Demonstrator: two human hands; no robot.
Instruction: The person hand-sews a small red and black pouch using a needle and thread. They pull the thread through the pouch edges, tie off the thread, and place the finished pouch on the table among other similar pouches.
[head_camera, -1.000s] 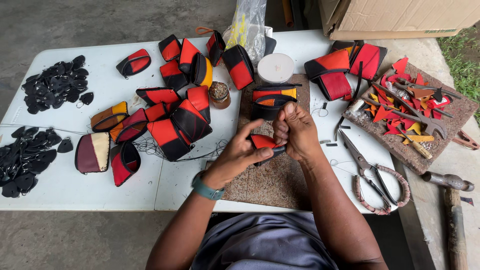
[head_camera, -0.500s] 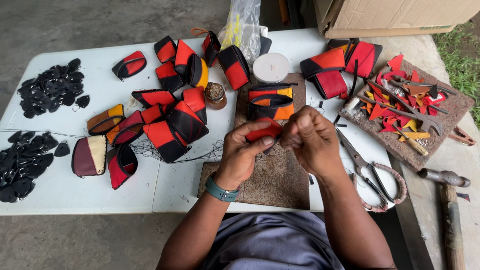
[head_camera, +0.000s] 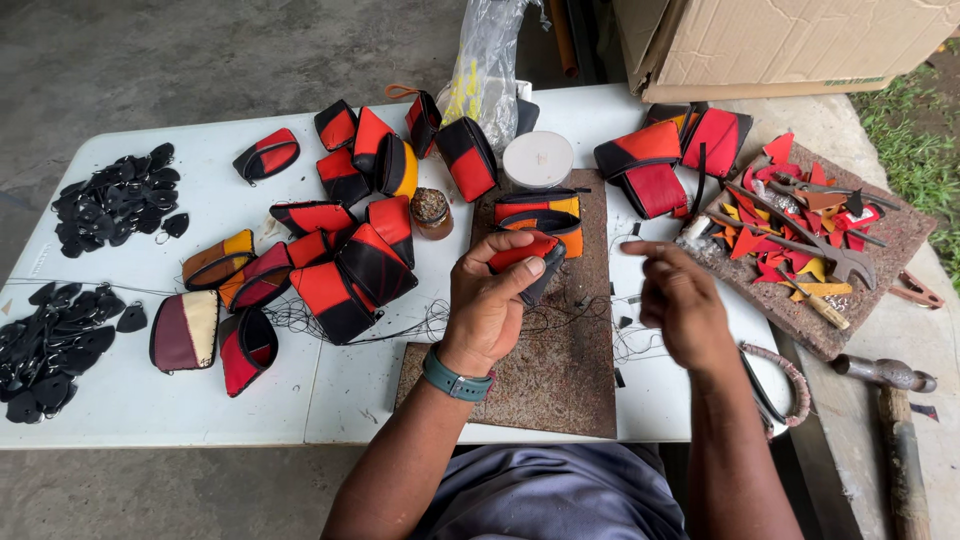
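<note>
single view, head-mounted. the camera looks steeply down and forward from above the person's lap onto a white table (head_camera: 250, 400). range is close: forearms fill the lower frame. the far table edge, concrete floor and a cardboard box (head_camera: 790, 40) lie along the top.

- Your hands have come apart: a second ago both were closed together on the red and black pouch (head_camera: 528, 262) low over the brown mat (head_camera: 560, 370).
- Your left hand (head_camera: 490, 305) now holds that pouch alone, lifted higher, thumb pressed across its top.
- Your right hand (head_camera: 680, 305) has let go and drawn off to the right, fingers loosely spread, near the thin black thread (head_camera: 610, 315).
- The scissors beside the mat, plain to see earlier, are now mostly hidden under your right forearm.
</note>
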